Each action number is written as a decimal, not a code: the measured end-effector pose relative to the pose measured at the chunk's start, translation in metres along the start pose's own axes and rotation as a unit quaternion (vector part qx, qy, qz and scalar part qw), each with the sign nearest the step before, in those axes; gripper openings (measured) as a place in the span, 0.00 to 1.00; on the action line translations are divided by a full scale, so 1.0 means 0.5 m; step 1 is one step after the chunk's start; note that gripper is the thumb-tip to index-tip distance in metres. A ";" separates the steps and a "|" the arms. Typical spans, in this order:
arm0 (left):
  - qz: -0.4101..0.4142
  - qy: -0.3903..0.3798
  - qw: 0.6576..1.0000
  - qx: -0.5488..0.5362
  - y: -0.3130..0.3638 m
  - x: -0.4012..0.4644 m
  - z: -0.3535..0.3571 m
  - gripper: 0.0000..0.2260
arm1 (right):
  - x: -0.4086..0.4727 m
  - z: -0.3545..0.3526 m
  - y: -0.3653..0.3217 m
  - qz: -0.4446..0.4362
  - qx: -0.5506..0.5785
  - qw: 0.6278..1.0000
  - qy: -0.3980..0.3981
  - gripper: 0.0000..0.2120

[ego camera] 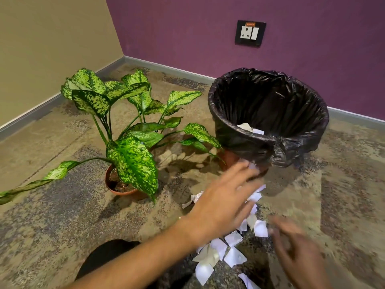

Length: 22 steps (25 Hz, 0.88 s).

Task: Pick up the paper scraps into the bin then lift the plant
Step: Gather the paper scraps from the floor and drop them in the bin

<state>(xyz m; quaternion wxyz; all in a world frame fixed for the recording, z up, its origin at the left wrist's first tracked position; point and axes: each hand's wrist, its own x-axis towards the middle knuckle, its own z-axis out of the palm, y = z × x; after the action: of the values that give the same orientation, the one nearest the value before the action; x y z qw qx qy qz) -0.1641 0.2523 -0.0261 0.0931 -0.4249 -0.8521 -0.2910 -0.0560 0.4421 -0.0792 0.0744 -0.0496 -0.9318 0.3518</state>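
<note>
Head view, setting: a carpeted room corner, where a beige wall (52,44) meets a purple wall (187,30) carrying a dark socket plate (250,33).
Bin: the bin (268,142), lined with a black bag, stands on the carpet (52,226) near the purple wall; a few white scraps lie inside it, against its near wall.
Plant: the plant (129,130), speckled green leaves in a terracotta pot (123,189), stands on the floor just left of the bin, one long leaf trailing further left.
Paper scraps: white paper scraps (233,238) lie strewn on the carpet in front of the bin, in a band running from its base toward the camera.
Left hand: the left hand (225,202) reaches in front of the bin's base, above the scraps, fingers spread and fairly straight; white paper shows at its fingertips, though blur hides whether any is pinched.
Right hand: the right hand (298,249), heavily blurred, hovers in front of the bin and right of the scraps, fingers loosely extended, nothing visibly held.
Foreground: a dark-clothed knee (104,257) sits in front of the plant.
</note>
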 end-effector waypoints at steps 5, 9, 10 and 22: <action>-0.235 -0.313 0.917 0.073 -0.074 -0.244 0.091 0.46 | -0.149 0.146 0.117 0.001 -0.174 0.979 -0.104 0.29; -0.368 -0.336 0.865 0.063 -0.106 -0.285 0.117 0.61 | -0.140 0.181 0.165 0.038 -0.253 0.955 -0.151 0.43; -0.377 -0.339 0.859 0.067 -0.105 -0.286 0.121 0.62 | -0.123 0.188 0.179 0.038 -0.269 0.952 -0.144 0.46; -0.456 -0.329 0.824 0.068 -0.111 -0.282 0.210 0.62 | -0.029 0.228 0.194 0.109 -0.250 0.954 -0.122 0.46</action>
<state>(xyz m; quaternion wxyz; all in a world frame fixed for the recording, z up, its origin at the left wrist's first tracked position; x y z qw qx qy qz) -0.1105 0.1922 -0.1918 -0.3075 -0.0512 -0.9464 -0.0845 -0.0574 0.4385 -0.2293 -0.0930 -0.1248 -0.9808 0.1172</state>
